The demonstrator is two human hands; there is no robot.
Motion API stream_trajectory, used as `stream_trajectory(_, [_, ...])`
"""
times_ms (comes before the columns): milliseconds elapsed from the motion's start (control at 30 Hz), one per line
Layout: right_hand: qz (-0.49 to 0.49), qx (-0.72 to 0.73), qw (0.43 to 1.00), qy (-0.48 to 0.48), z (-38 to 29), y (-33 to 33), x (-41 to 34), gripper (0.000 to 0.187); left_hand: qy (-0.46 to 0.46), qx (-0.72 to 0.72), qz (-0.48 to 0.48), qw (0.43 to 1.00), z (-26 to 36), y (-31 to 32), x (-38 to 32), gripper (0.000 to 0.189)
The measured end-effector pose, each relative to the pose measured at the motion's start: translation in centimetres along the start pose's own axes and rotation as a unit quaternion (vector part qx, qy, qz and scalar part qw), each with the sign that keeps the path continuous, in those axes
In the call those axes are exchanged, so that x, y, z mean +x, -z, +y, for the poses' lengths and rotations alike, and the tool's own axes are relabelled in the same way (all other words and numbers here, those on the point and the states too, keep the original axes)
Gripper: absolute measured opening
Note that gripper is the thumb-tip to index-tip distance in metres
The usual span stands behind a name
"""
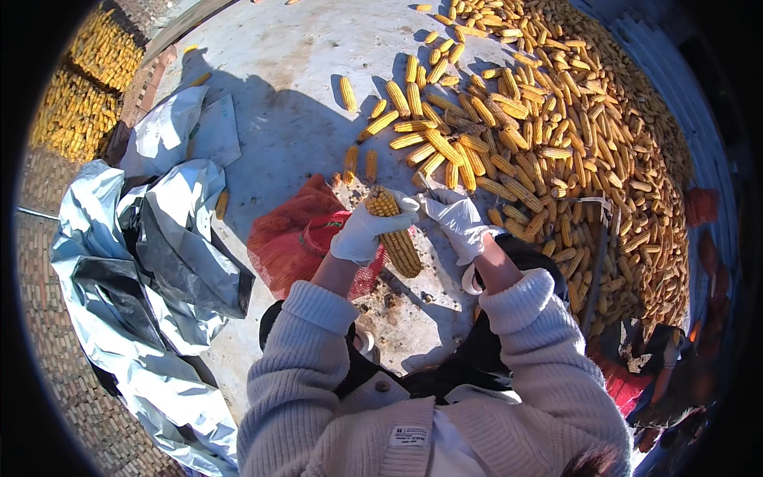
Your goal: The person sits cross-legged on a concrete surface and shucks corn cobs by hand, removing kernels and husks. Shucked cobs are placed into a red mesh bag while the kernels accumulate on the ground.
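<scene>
My left hand, in a white glove, is closed around a yellow corn cob that slants downward to the right. Close beside it, my gloved right hand grips a thin, dark pointed tool, whose handle is mostly hidden by the fingers. A small gap seems to separate the right fingertips from the left hand. Under and left of the cob lies a red mesh bag with its mouth loosely gathered. Bits of debris cover the floor between my feet.
A large heap of corn cobs spreads along the right, with loose cobs at its edge. Crumpled silver sheeting and white sacks lie left. Stacked corn stands far left on brick paving. Another person's arm shows lower right.
</scene>
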State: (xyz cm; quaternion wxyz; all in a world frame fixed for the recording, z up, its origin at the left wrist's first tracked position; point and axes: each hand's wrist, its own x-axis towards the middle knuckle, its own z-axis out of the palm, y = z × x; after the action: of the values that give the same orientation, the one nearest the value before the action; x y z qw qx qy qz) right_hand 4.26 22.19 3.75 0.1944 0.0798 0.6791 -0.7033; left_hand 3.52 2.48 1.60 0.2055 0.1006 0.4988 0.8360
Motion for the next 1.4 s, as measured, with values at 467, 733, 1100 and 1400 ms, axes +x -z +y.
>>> stream_trajectory(467, [-0.027, -0.272, 0.961, -0.049, -0.9, -1.9, -1.3, 0.059, 0.035, -0.09, 0.132, 0.987, -0.2, 0.5, 1.3, 0.045])
stream_trajectory(733, [0.055, -0.262, 0.962, 0.047, -1.2, -2.6, -1.7, 0.067, 0.023, -0.017, 0.126, 0.992, -1.3, 1.0, 2.1, 0.046])
stream_trajectory(1100, [0.078, -0.393, 0.896, 0.19, -2.9, -1.7, -2.4, 0.039, -0.009, 0.021, 0.124, 0.992, -0.7, 0.6, 1.0, 0.042])
stream_trajectory(1400, [0.065, -0.564, 0.782, 0.256, -2.4, -1.1, -2.7, 0.019, 0.066, 0.039, 0.121, 0.99, -1.8, 0.2, 1.5, 0.033])
